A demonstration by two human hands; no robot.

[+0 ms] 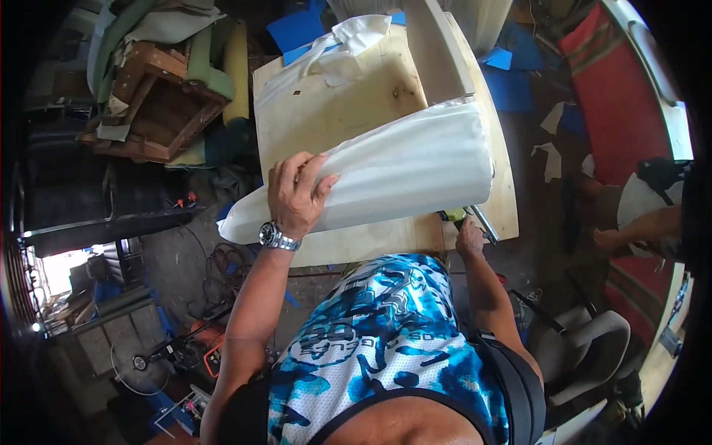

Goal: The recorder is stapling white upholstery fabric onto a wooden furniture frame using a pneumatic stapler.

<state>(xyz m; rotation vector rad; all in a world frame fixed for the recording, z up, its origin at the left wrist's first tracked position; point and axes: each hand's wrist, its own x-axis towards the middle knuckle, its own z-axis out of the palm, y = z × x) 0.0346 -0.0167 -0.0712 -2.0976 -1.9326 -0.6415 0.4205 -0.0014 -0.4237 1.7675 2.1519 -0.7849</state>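
Note:
A long tapered piece covered in white fabric lies crosswise over a plywood board. My left hand, with a metal watch at the wrist, grips the piece near its narrower left part, fingers curled on the fabric. My right hand is closed on a silver tool, perhaps a staple gun, beside the piece's lower right end and partly hidden by it. Loose white fabric scraps lie on the board's far edge, next to an upright pale wooden part.
Dismantled furniture frames with green padding are piled at upper left. Blue sheets lie beyond the board. At right, another person's arm is beside a red striped bench. A grey chair, cords and tools surround me on the floor.

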